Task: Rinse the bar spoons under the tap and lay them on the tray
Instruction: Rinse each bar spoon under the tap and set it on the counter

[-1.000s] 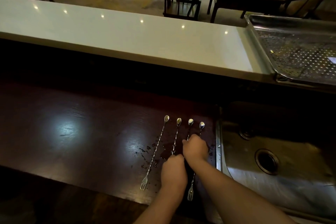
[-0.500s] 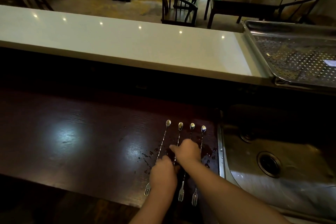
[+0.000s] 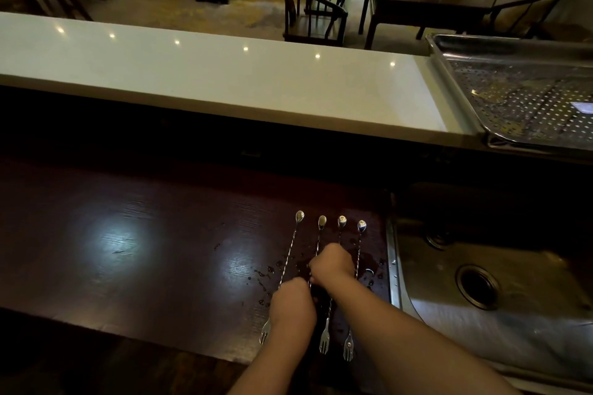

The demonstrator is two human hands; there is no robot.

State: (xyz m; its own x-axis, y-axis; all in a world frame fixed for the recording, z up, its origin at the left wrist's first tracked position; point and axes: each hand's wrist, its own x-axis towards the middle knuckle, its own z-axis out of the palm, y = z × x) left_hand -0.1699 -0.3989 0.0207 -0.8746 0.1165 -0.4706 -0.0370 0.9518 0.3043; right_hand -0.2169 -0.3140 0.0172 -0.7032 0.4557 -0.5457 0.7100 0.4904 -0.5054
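Observation:
Several long twisted-stem bar spoons lie side by side on the dark wooden counter (image 3: 144, 250), bowls pointing away, fork ends towards me. The leftmost bar spoon (image 3: 290, 248) and the rightmost bar spoon (image 3: 359, 244) show most of their length. My left hand (image 3: 292, 308) is curled, knuckles up, over the lower stems of the left spoons. My right hand (image 3: 332, 263) is curled over the middle stems just beyond it. All the spoons still lie flat on the wood. The perforated metal tray (image 3: 444, 74) sits on the white bar top at the far right. No tap shows.
A steel sink (image 3: 430, 266) with a round drain (image 3: 478, 285) lies right of the spoons. Dark wet drops (image 3: 266, 272) spot the wood around them. The white bar top (image 3: 208, 80) runs across behind. Chairs (image 3: 314, 6) and a table stand beyond it.
Both hands have shifted left along the row of spoons, and more fork ends now show below them. The spoons stay flat in about the same place.

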